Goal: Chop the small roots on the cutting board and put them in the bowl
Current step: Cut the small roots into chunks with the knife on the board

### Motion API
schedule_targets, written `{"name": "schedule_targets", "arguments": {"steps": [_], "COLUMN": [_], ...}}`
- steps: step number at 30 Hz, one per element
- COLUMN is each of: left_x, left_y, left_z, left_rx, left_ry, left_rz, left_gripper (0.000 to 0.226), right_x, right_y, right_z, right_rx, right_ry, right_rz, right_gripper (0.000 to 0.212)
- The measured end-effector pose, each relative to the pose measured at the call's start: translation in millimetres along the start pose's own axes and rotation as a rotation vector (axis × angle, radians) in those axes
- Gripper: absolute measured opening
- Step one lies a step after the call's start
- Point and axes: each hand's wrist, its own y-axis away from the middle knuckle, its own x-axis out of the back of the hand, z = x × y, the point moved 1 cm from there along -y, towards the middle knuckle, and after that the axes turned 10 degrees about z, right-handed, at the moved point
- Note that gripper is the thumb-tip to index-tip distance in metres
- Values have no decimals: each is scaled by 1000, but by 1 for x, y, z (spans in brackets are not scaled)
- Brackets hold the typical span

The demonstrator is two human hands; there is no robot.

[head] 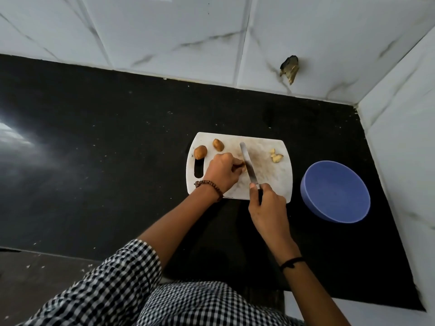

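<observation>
A white cutting board [270, 177] lies on the black counter. Two whole brown roots [200, 152] [218, 144] sit at its far left. My left hand [222, 172] pinches a third root [240, 166] near the board's middle; the fingers hide most of it. My right hand [268, 208] grips the handle of a knife [247, 162], whose blade rests against that root. Several pale cut pieces [275, 156] lie at the board's far right. An empty blue bowl [335, 191] stands right of the board.
White marble-patterned tiled walls [400, 137] close the counter at the back and right, forming a corner beyond the bowl. A broken hole [290, 68] marks the back wall. The black counter [106, 149] stretches wide to the left of the board.
</observation>
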Motion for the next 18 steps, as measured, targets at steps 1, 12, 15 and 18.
{"name": "schedule_targets", "arguments": {"steps": [1, 12, 15, 18], "left_x": [0, -4, -4, -2], "left_y": [0, -6, -6, -6], "left_z": [0, -3, -3, -2], "left_rx": [2, 0, -11, -20], "left_ry": [-2, -39, -50, -44], "left_rz": [2, -35, -33, -34], "left_gripper": [18, 23, 24, 24], "right_x": [-1, -14, -16, -21], "right_y": [0, 1, -2, -10], "right_z": [-1, -17, -20, -24], "right_rx": [4, 100, 90, 72], "right_ry": [30, 379, 392, 373], "right_rz": [2, -30, -58, -110], "right_gripper": [32, 26, 25, 26]}}
